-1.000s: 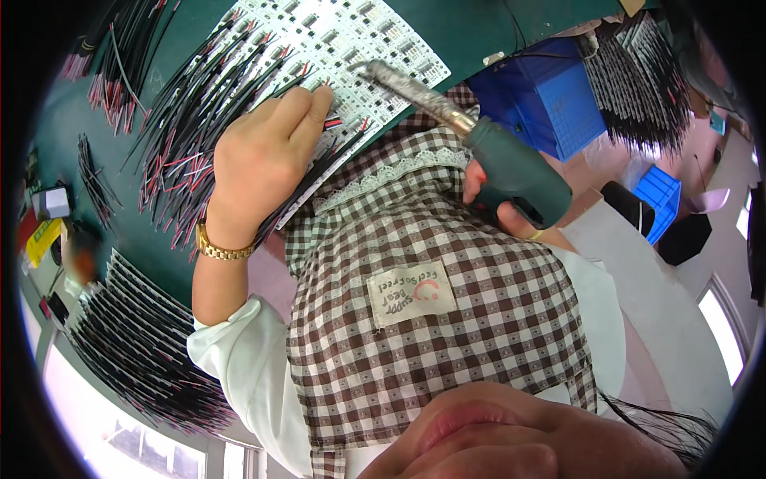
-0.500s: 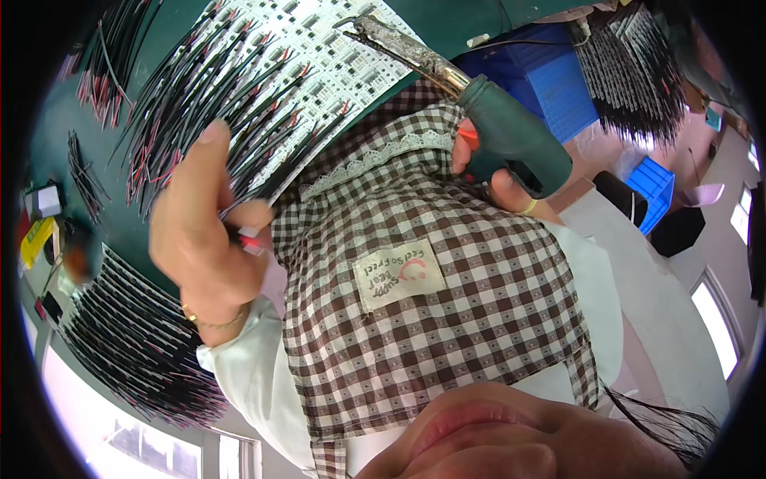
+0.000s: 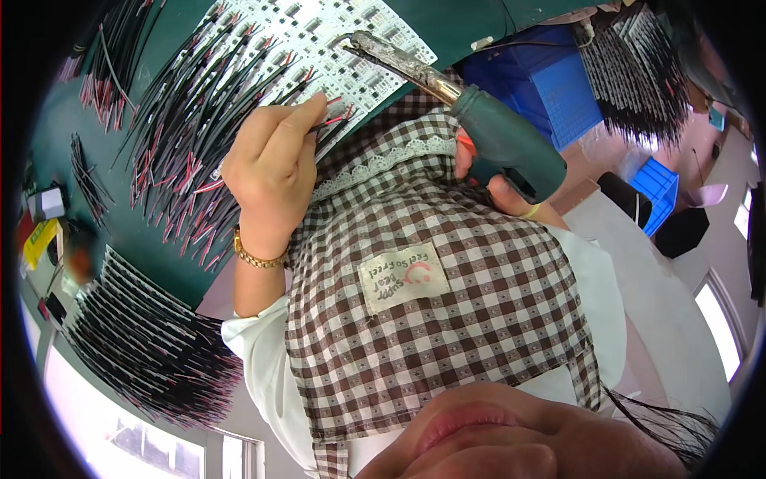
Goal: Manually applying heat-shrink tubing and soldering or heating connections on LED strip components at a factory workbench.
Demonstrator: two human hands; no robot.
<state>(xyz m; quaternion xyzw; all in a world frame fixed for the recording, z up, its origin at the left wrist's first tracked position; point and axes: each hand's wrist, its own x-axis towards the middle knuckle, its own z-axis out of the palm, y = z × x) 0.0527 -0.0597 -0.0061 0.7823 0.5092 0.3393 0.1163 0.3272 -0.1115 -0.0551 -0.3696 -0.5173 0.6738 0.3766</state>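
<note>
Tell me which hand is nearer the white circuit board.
Left. The left hand is at the circuit board; the right hand is off to its right, holding a soldering iron.

The circuit-board panel (image 3: 315, 36) lies on the desk (image 3: 167, 267), wires (image 3: 191, 132) spread over its left part and past its left edge. The left hand (image 3: 271, 168) is at the panel's near edge; to its right, the right hand (image 3: 504, 194) holds the soldering iron (image 3: 511, 144), its tip over the panel. A wire bundle (image 3: 118, 60) lies farther left on the desk, a smaller one (image 3: 89, 184) nearer the person. Right of the panel stands a bin (image 3: 554, 100), a wire pile (image 3: 634, 80) beyond it
</note>
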